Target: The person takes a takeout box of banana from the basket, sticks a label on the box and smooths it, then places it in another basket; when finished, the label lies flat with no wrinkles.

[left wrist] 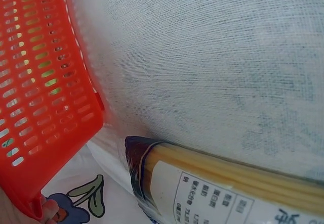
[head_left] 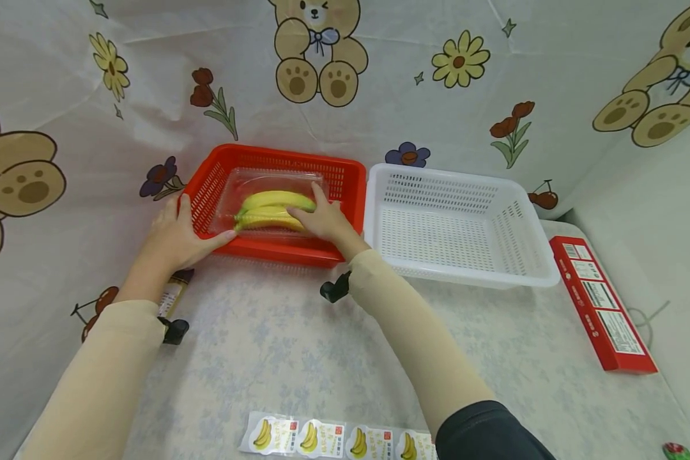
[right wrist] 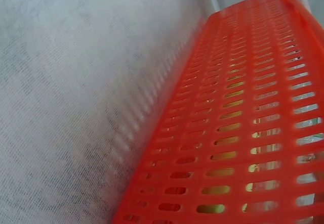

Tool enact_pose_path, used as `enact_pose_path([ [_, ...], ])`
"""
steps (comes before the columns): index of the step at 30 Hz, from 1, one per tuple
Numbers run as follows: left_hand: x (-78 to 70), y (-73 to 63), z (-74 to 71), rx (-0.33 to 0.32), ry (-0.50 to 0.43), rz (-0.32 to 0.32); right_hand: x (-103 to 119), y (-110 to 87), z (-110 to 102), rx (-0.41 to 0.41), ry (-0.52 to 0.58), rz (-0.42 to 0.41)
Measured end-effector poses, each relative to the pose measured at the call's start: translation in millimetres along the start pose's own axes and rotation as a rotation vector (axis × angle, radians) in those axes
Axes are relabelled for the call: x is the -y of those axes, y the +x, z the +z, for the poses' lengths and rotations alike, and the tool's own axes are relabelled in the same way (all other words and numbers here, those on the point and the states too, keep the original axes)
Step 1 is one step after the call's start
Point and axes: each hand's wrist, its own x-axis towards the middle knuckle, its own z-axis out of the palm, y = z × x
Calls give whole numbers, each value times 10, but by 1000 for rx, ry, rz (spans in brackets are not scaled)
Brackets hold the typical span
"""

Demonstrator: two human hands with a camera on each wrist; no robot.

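A red plastic basket point(head_left: 290, 254) holds a clear plastic box point(head_left: 230, 198) with bananas point(head_left: 276, 209) inside, greenish yellow. My left hand point(head_left: 175, 236) grips the basket's near left corner, thumb on the front rim and fingers over the left side. Its fingertips show at the basket's edge in the left wrist view. My right hand point(head_left: 328, 220) reaches over the front rim to the right end of the bananas, thumb and index finger spread and fairly straight. Its other fingers are partly hidden. The right wrist view shows the red basket's slotted side point(right wrist: 238, 118), bananas yellow behind it.
Right of the red basket stands a white basket point(head_left: 437, 239). A red box point(head_left: 604, 303) lies at the far right. Banana stickers point(head_left: 322, 437) lie along the near edge. A pack of long yellow sticks point(left wrist: 202, 183) lies by my left wrist. Patterned cloth hangs behind.
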Motion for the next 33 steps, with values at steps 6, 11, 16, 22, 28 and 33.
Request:
enact_pose_path([
  [6,13,11,2,9,1,-3,-8,13,-36,-17,118,-36],
  [11,16,23,6,3,11,5,6,-30,-84,-37,151,-67],
  [16,15,21,7,10,12,3,22,-89,-146,-47,179,-91],
  [22,19,9,2,18,5,-5,59,-217,-268,-67,224,-150],
  [28,33,11,6,5,4,8,88,-355,-409,-80,259,-220],
  [33,32,20,14,-6,6,17,92,-488,-534,-85,313,-278],
])
